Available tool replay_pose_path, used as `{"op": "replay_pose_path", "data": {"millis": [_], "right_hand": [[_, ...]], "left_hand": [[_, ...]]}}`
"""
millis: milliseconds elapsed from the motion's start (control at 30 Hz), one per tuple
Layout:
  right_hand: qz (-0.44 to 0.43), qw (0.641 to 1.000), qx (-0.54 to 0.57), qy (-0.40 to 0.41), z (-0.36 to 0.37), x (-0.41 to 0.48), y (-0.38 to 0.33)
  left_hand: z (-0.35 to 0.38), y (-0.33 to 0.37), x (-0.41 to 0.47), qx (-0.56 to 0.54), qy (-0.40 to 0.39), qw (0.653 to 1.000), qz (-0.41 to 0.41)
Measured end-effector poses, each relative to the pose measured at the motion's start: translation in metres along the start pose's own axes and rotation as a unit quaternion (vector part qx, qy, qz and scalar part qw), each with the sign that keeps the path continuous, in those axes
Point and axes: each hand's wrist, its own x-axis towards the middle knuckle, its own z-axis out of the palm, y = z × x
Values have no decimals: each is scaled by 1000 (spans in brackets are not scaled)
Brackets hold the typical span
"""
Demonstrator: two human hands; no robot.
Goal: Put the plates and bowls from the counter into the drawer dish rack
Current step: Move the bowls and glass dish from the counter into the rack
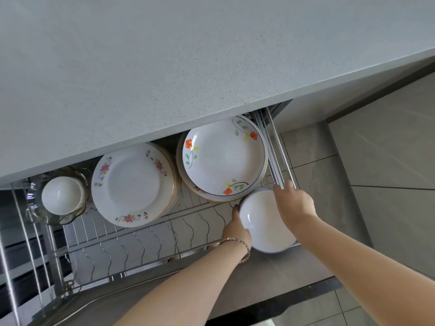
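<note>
A white bowl (263, 222) sits at the front right corner of the wire drawer dish rack (141, 241), held by both hands. My left hand (236, 228) grips its left rim and my right hand (294, 203) holds its far right rim. Behind it lies a stack of plates with orange flowers (223, 158). To the left lies a stack of plates with pink flowers (133, 184). A small white bowl (62, 195) rests inside a glass bowl (37, 210) at the rack's left end.
The grey speckled counter (164, 67) overhangs the back of the drawer, and no dishes show on its visible part. The drawer's metal rails (275, 147) run along the right. Grey floor tiles (388, 161) lie to the right. Wavy wire dividers fill the rack's front.
</note>
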Motion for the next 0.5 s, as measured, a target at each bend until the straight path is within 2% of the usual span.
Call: {"op": "replay_pose_path", "data": {"millis": [167, 300, 367, 433, 500], "right_hand": [[21, 999, -25, -24, -7, -6, -10], [-8, 997, -67, -20, -33, -24, -40], [-58, 997, -48, -16, -51, -35, -63], [-126, 992, -9, -2, -70, -46, -90], [-179, 983, 29, 2, -94, -54, -119]], "left_hand": [[-11, -6, -9, 78, -23, 996, 48], [-42, -31, -19, 67, -22, 996, 54], [-70, -51, -28, 32, 4, 998, 49], [-103, -72, -40, -58, 45, 996, 47], [-144, -88, -58, -158, 107, 980, 65]]}}
